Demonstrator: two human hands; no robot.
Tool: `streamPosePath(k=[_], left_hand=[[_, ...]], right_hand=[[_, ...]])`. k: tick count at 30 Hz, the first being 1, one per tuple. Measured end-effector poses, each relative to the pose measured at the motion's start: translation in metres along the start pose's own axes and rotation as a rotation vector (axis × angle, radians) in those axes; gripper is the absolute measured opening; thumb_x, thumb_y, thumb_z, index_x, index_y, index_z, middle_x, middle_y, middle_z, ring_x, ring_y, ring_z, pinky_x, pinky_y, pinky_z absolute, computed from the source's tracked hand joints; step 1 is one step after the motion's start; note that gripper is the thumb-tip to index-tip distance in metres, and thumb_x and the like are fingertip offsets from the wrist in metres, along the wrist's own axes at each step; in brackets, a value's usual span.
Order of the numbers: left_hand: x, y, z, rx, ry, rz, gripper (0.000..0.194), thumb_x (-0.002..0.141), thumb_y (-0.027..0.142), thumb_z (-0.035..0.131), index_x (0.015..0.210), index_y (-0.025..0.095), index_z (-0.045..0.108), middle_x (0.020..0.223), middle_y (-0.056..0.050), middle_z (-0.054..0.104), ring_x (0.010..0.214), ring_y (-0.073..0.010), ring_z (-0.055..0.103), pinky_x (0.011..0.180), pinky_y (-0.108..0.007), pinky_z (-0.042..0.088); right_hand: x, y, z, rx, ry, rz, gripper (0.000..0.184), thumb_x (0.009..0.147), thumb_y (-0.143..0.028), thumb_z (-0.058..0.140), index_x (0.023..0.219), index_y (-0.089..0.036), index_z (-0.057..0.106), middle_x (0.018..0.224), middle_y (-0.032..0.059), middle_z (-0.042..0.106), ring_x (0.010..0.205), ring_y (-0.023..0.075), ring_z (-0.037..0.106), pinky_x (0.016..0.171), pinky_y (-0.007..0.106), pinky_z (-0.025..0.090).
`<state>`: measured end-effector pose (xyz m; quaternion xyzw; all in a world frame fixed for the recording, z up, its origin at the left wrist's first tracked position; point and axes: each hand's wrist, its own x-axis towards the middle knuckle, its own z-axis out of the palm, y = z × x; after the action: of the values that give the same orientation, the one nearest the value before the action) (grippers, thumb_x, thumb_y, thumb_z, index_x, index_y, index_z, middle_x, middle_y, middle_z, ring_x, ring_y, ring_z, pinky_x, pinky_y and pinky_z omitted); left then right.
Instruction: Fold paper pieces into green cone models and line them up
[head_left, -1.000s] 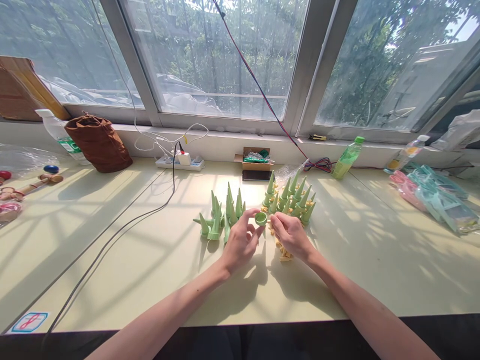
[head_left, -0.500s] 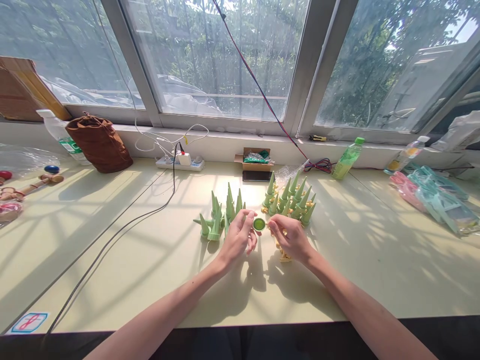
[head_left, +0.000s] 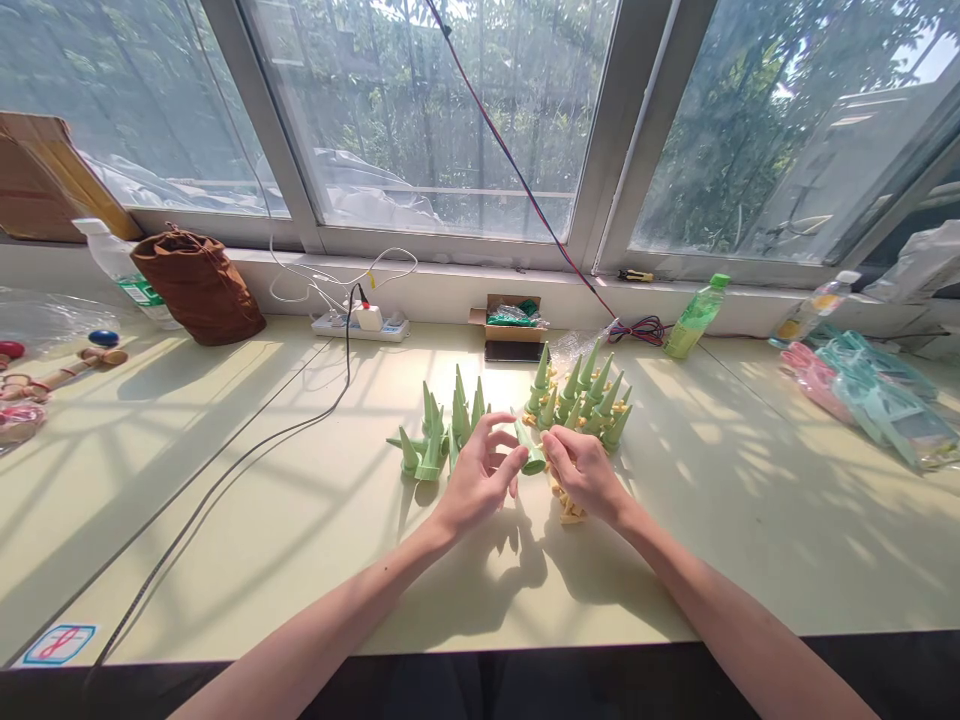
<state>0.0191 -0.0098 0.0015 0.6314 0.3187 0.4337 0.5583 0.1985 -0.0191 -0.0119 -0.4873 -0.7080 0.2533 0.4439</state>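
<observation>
My left hand grips a green plastic cone, its wide end tilted down toward me. Close beside that wide end, my right hand has thumb and forefinger pinched together; whatever is between them is too small to make out. Behind my left hand stand several green cones, one of them lying on its side. Past my right hand is a second group of green cones with yellow pieces at their bases. A little pile of yellow pieces lies partly under my right hand.
At the back are a small cardboard box, a black phone and a power strip. A green bottle stands right of them. A brown bag is at left, plastic packets at right. A black cable crosses the table.
The cone in my left hand has turned from its open end facing me to a slanted side view, slightly further right. My left fingers have shifted on it; my right hand has barely moved.
</observation>
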Motion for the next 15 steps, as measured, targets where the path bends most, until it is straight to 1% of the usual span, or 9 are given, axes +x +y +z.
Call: streamPosePath(k=[4,8,10,12,15], left_hand=[[-0.0027,0.0011,-0.0006,0.111,-0.018,0.05,0.045,0.089,0.038,0.061,0.126,0.027,0.039,0.097,-0.001,0.055,0.052,-0.0063,0.06,0.04,-0.015,0.044],[-0.0039,-0.0003,0.0,0.243,-0.03,0.12,0.049,0.09,0.033,0.059,0.132,0.028,0.034,0.109,-0.005,0.056,0.053,-0.0056,0.061,0.042,-0.016,0.046],[-0.0037,-0.0017,0.0011,0.275,-0.002,0.146,0.052,0.09,0.031,0.059,0.134,0.029,0.032,0.113,-0.006,0.056,0.052,-0.0047,0.06,0.042,-0.016,0.047],[-0.0032,-0.0023,0.0026,0.271,0.034,0.141,0.051,0.09,0.032,0.058,0.134,0.029,0.033,0.115,-0.006,0.056,0.05,-0.004,0.059,0.042,-0.016,0.047],[-0.0022,-0.002,0.004,0.237,0.092,0.112,0.04,0.092,0.037,0.054,0.128,0.027,0.039,0.113,-0.005,0.056,0.05,-0.0037,0.057,0.042,-0.017,0.046]], right_hand=[[0.0007,0.0025,-0.0001,0.033,0.002,0.054,0.042,0.099,-0.042,0.04,0.063,-0.021,0.029,0.053,-0.0057,0.031,0.047,0.0094,0.032,0.046,0.024,0.025],[0.0019,0.0031,-0.0006,0.042,0.006,0.08,0.044,0.098,-0.044,0.04,0.061,-0.021,0.031,0.051,-0.0054,0.033,0.046,0.0095,0.033,0.045,0.024,0.025],[0.0023,0.0024,-0.0004,0.05,0.024,0.084,0.045,0.098,-0.044,0.041,0.061,-0.021,0.032,0.051,-0.0052,0.034,0.046,0.0096,0.033,0.046,0.024,0.025],[0.0024,0.0012,-0.0001,0.054,0.052,0.078,0.044,0.098,-0.045,0.041,0.062,-0.021,0.033,0.051,-0.005,0.036,0.047,0.0098,0.034,0.047,0.024,0.026],[0.0023,-0.0013,-0.0008,0.008,0.09,0.032,0.042,0.098,-0.042,0.042,0.062,-0.02,0.037,0.053,-0.0046,0.038,0.048,0.01,0.034,0.048,0.024,0.027]])
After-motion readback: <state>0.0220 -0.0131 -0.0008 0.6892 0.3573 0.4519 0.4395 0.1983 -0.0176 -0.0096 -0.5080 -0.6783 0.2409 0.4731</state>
